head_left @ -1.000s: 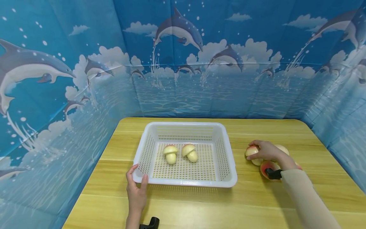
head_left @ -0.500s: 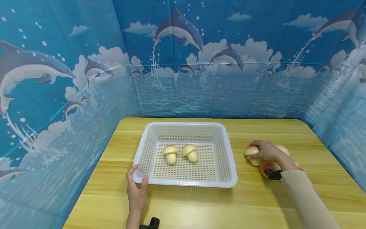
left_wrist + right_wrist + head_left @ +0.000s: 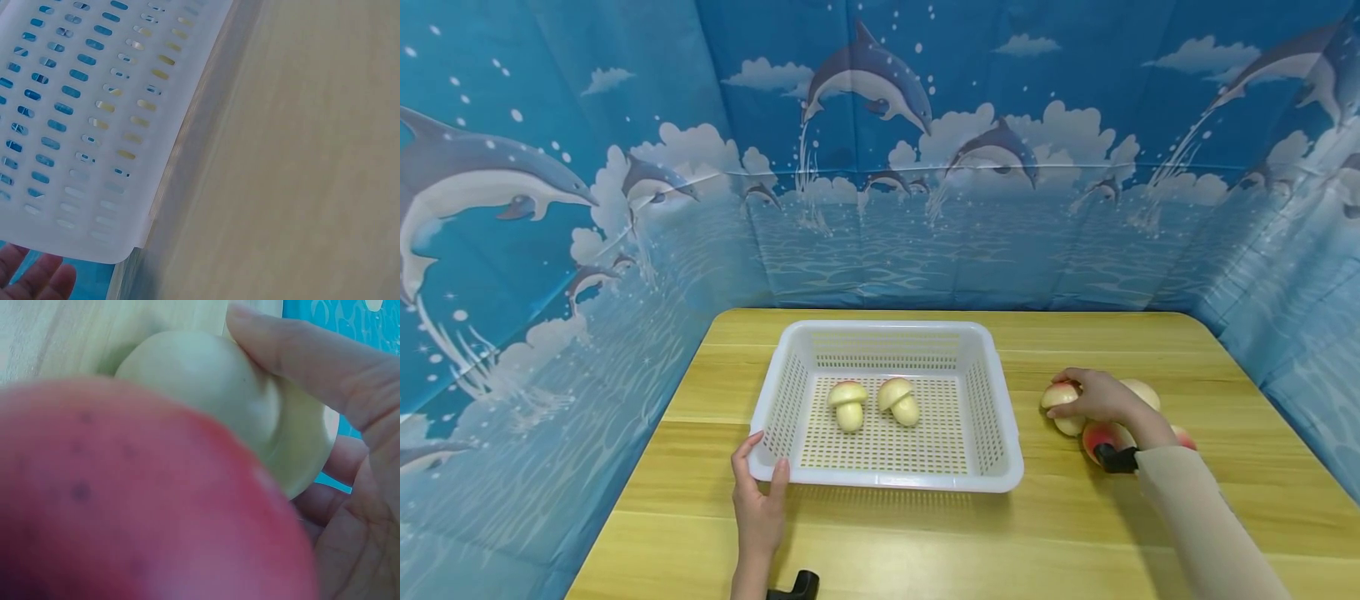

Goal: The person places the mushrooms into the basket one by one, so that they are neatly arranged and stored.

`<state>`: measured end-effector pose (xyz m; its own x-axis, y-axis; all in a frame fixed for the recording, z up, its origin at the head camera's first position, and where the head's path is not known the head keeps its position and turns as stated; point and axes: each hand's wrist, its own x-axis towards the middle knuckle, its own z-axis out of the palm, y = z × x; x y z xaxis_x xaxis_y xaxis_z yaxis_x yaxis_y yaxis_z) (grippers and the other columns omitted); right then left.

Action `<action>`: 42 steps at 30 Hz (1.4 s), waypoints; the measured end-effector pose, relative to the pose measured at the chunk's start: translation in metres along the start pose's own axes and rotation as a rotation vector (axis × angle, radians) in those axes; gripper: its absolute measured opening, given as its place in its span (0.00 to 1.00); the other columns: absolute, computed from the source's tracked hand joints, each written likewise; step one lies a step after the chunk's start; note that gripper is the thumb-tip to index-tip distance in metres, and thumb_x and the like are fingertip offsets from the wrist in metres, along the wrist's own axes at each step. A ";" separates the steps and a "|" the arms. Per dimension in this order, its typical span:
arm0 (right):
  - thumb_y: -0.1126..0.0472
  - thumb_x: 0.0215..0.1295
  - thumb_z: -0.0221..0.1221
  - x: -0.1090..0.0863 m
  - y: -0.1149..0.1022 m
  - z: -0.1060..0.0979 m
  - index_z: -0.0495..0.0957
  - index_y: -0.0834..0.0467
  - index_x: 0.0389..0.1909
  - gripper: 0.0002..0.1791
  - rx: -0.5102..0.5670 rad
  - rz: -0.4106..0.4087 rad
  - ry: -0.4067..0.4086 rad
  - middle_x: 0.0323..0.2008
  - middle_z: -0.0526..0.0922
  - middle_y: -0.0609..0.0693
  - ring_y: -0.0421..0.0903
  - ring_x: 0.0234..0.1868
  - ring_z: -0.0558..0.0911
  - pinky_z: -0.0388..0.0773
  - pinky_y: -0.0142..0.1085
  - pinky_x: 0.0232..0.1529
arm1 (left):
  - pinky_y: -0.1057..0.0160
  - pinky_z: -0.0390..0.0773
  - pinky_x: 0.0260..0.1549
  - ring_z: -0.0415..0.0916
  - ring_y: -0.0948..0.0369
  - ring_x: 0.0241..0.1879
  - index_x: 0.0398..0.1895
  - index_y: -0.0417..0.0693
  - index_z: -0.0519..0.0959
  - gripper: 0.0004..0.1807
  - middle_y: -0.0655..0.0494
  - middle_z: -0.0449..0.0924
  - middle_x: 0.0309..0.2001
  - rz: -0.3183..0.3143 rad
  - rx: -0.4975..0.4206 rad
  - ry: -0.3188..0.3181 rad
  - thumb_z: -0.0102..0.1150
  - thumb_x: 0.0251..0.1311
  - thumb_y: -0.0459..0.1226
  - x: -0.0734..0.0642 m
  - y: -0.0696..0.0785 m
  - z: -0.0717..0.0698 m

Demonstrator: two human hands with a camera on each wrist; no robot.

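My right hand (image 3: 1093,396) grips a toy mushroom (image 3: 1057,395) with a cream stem and a red-tinged cap, at the right of the table. In the right wrist view, the thumb lies along the pale mushroom (image 3: 194,372) and the other fingers are partly hidden behind its cap. My left hand (image 3: 758,508) holds the front left corner of a white plastic basket (image 3: 895,478), thumb at the front and a fingertip at the left rim. Two more mushrooms, one left (image 3: 848,407) and one right (image 3: 898,401), lie apart inside the basket.
Around and under my right wrist are more mushrooms, among them a red-capped one (image 3: 1101,437) and a pale one (image 3: 1142,392), partly covered by the hand and sleeve. A wooden table (image 3: 925,550) carries everything. Behind it hangs a blue dolphin-print curtain (image 3: 880,250).
The mushroom in my right hand has shifted very slightly to the left. My left hand and the basket look the same.
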<state>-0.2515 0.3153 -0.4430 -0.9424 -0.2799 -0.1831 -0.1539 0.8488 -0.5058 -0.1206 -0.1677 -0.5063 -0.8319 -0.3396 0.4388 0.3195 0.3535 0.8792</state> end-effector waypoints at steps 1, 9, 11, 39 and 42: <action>0.44 0.52 0.68 0.000 -0.001 0.000 0.73 0.65 0.54 0.35 0.002 0.002 -0.001 0.49 0.76 0.66 0.60 0.46 0.74 0.71 0.56 0.45 | 0.73 0.68 0.45 0.71 0.48 0.53 0.64 0.44 0.61 0.27 0.40 0.71 0.57 0.005 -0.002 0.002 0.54 0.62 0.35 0.000 0.000 0.000; 0.45 0.53 0.67 -0.002 0.000 -0.001 0.72 0.66 0.54 0.36 0.004 0.009 -0.005 0.51 0.74 0.68 0.63 0.48 0.73 0.70 0.57 0.46 | 0.72 0.68 0.46 0.70 0.51 0.54 0.64 0.46 0.62 0.27 0.42 0.71 0.57 0.004 -0.004 0.007 0.55 0.62 0.37 -0.001 -0.007 0.001; 0.44 0.53 0.67 -0.002 0.000 -0.001 0.73 0.66 0.54 0.36 0.001 0.012 0.001 0.50 0.75 0.68 0.63 0.48 0.73 0.70 0.57 0.47 | 0.72 0.68 0.46 0.70 0.51 0.54 0.64 0.46 0.62 0.27 0.42 0.71 0.57 0.000 -0.003 0.007 0.55 0.62 0.37 0.000 -0.008 0.001; 0.42 0.54 0.66 0.003 0.000 -0.004 0.71 0.66 0.56 0.38 0.009 -0.004 0.054 0.43 0.79 0.59 0.53 0.39 0.75 0.73 0.47 0.39 | 0.67 0.71 0.45 0.71 0.51 0.53 0.64 0.48 0.61 0.27 0.44 0.71 0.58 -0.008 0.007 -0.004 0.54 0.62 0.38 0.001 -0.008 0.001; 0.43 0.54 0.66 0.003 -0.003 -0.007 0.71 0.66 0.56 0.37 0.007 -0.016 0.064 0.42 0.79 0.58 0.52 0.38 0.76 0.72 0.45 0.36 | 0.66 0.71 0.45 0.71 0.50 0.54 0.64 0.48 0.61 0.27 0.44 0.71 0.58 -0.007 0.014 -0.005 0.54 0.62 0.38 0.000 -0.008 0.001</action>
<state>-0.2564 0.3151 -0.4362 -0.9570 -0.2638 -0.1205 -0.1671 0.8411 -0.5143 -0.1236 -0.1699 -0.5132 -0.8364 -0.3373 0.4319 0.3076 0.3633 0.8794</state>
